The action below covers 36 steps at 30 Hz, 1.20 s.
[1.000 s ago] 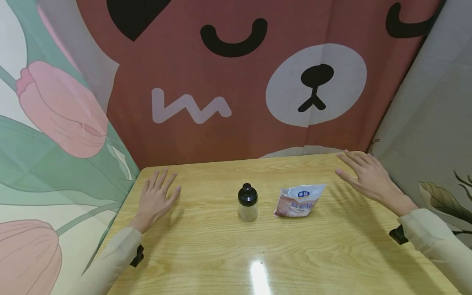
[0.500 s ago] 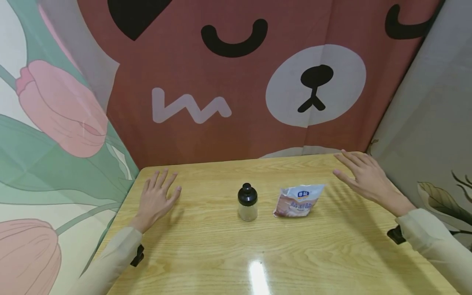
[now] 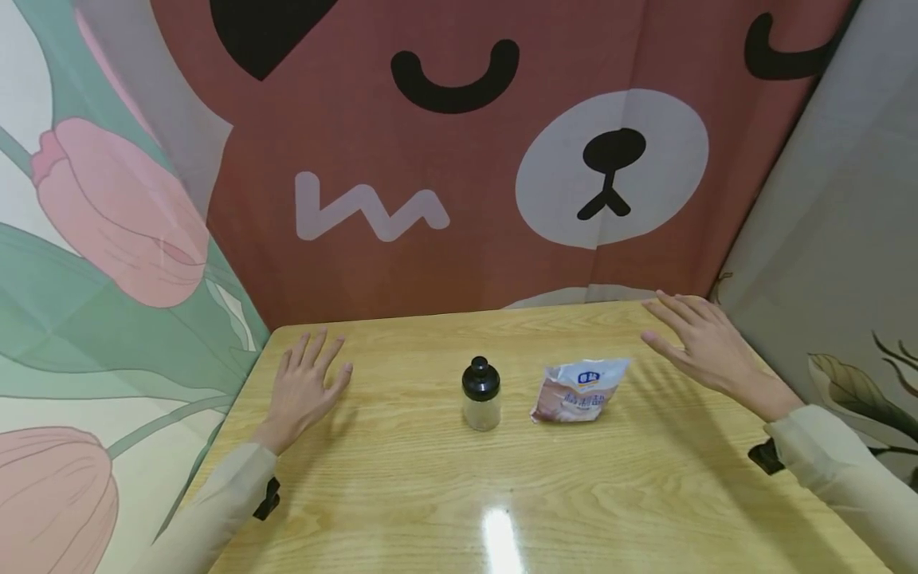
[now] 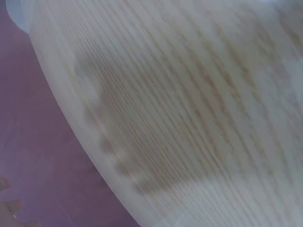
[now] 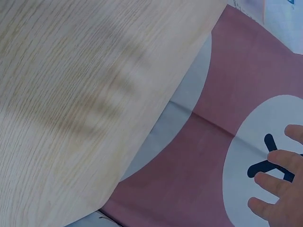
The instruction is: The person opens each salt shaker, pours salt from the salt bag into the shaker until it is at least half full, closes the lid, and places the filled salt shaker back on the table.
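The right hand, fingers and thumb parted and holding nothing, is on the right side of the bottle, beyond the packet. The left hand, likewise spread wide and bare, is well apart on the bottle's left. Both seem raised over the table, judging by their shadows, though their height is hard to read.

The packet lies between the right hand and the bottle: toward the bottle from that hand's fingers and closer to the person, not touched. Its wide printed face is toward the person, and its upper edge slants up and away from the bottle. The right hand is plainly nearer to it. The black-capped bottle stands upright, long axis vertical, just left of the packet with a gap between them. Behind the bottle, past the table's far edge, hangs a printed curtain.
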{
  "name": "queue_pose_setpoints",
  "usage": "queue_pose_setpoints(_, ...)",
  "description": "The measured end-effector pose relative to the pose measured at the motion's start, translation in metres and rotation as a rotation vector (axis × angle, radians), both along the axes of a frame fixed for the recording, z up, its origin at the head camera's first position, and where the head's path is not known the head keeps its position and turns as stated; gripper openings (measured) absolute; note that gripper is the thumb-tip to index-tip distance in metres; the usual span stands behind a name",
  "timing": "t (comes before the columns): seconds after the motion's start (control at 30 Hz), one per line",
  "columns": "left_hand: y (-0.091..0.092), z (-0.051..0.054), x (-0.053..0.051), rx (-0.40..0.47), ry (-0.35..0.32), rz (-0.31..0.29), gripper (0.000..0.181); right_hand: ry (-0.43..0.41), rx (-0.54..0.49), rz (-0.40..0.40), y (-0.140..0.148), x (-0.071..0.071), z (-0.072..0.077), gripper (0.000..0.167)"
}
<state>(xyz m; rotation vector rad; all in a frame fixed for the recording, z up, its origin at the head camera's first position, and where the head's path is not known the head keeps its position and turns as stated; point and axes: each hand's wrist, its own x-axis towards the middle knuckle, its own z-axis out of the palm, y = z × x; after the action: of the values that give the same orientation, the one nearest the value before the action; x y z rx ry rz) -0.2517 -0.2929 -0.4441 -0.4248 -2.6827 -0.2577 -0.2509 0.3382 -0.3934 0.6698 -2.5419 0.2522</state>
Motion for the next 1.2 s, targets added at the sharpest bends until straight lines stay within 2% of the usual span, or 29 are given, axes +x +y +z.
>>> queue_pose_setpoints(0.4,0.001,-0.002,-0.001,-0.009,0.02,0.005,0.062,0.108,0.002,0.066,-0.008,-0.006,-0.002,0.057)
queue_pose_setpoints(0.7,0.001,0.0,0.0,0.009,0.012,0.0,0.062,0.003,-0.021,0.061,-0.017,-0.001,0.0,0.058)
queue_pose_setpoints(1.2,0.002,0.0,0.0,0.006,0.013,-0.004,0.062,0.017,-0.007,0.075,-0.027,0.001,-0.002,0.061)
